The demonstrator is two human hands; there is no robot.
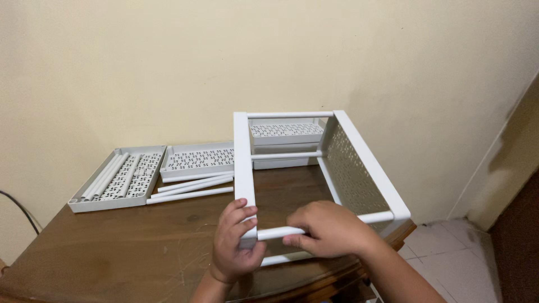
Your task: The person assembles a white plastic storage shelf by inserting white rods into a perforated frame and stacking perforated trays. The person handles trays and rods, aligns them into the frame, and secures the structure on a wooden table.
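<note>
Cream wall behind, dark brown wooden table (pixel 112 247) below, pale tiled floor (pixel 449 258) at right. On the table's near right part, a white plastic shelf frame (pixel 359 174) lying on its side: two perforated trays as upright walls, thin white tubes bridging them. Left hand (pixel 236 241) curled around the near corner of the frame's left wall, fingers wrapped over its edge, thumb below. Right hand (pixel 331 227) closed over the near upper tube (pixel 275 232), fingers pinching it close to where it meets that corner; both hands almost touching. Lower near tube (pixel 281 258) just beneath the hands, at the table's front edge. Further back on the left, a spare perforated tray (pixel 120 179) with several loose tubes lying in it, another tray (pixel 199 161) just beside it, and three more loose tubes (pixel 193 188) lying on the wood in front. Black cable (pixel 19 210) at far left, off the table.
</note>
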